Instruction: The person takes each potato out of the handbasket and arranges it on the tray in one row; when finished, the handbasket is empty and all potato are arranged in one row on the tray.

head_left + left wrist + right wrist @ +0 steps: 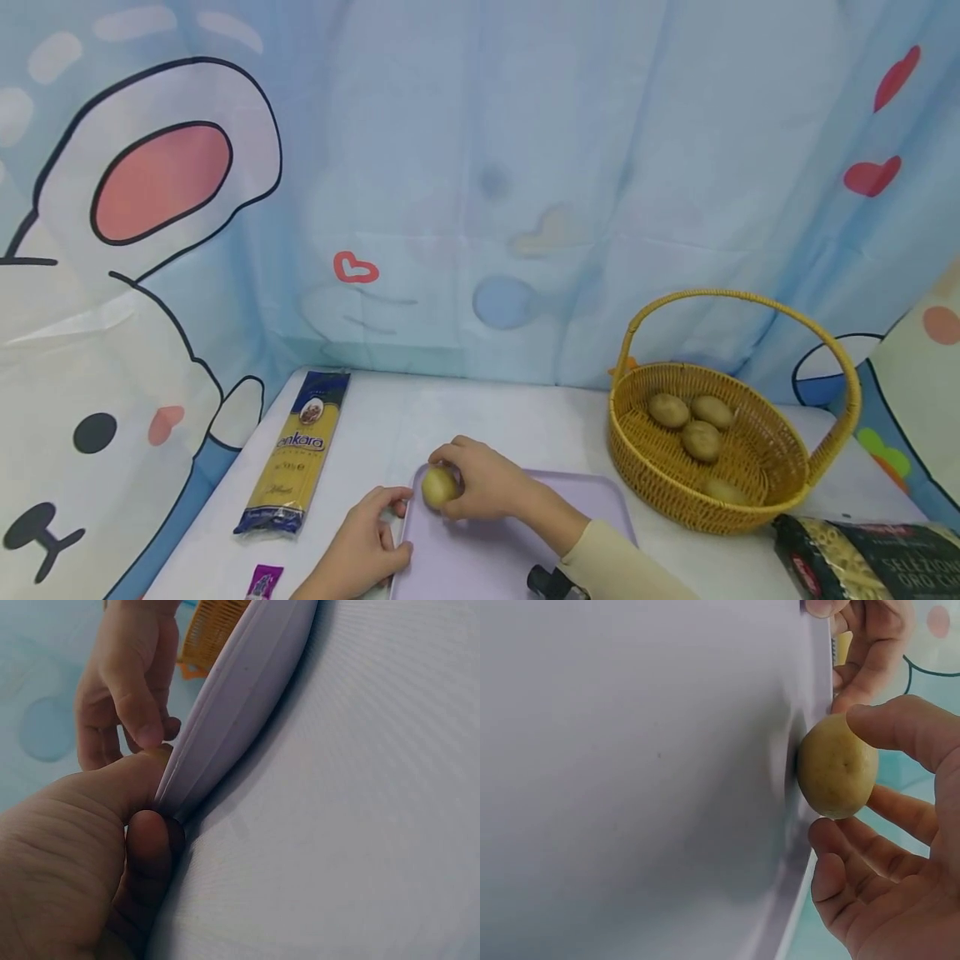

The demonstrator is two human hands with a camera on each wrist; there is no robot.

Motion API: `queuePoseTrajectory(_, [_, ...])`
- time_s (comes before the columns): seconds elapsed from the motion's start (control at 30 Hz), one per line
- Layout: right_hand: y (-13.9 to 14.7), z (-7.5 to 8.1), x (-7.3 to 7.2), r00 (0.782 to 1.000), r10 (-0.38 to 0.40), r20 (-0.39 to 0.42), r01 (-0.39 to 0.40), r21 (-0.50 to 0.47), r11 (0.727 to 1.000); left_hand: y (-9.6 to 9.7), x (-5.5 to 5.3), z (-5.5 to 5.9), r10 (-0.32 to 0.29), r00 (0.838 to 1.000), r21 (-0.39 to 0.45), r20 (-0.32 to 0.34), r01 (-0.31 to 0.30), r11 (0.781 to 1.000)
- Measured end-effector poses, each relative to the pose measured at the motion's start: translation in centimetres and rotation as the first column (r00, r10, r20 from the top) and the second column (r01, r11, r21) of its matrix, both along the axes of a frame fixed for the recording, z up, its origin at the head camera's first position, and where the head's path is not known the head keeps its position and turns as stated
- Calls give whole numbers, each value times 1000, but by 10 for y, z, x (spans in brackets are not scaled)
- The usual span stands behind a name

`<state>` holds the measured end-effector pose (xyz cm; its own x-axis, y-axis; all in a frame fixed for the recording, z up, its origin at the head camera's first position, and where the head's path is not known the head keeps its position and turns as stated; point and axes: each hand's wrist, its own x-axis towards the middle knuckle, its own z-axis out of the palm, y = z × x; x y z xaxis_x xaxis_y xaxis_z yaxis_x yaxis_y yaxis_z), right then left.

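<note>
Placing seemed in hand: right hand [486,482], grip part-open, cupped potato [438,488] at far-left corner of tray [480,554]; left hand [363,540] pinched its rim. Next move likely called for releasing potato.

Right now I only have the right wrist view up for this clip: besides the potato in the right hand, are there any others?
Observer: Yes, the head view shows four potatoes in a wicker basket.
Operator: Where is that basket?
Observer: To the right of the tray in the head view.
Operator: Anything near the basket?
Observer: A dark pasta packet lies on its near side.
</note>
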<state>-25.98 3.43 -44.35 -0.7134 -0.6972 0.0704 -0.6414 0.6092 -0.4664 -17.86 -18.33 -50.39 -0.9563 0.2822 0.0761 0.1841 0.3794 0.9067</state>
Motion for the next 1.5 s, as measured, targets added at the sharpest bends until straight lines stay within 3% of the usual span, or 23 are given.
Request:
queuePoseTrajectory(0.53, [31,25,-1,1000,-5,-3,5,-22,1000,0,-2,-1,23,999,-23,40,-22,999])
queuePoseTrajectory(1.0, [93,62,-5,991,-113,-75,110,-42,993,2,1,1,30,997,-42,65,-27,999])
queuePoseTrajectory(1.23, [123,75,-20,989,-136,-56,132,-76,988,1,2,1,36,998,-20,50,-35,999])
queuePoseTrajectory(1.5, [165,86,-36,967,-254,-10,252,-72,965,1,0,-2,24,998,-21,65,-22,1000])
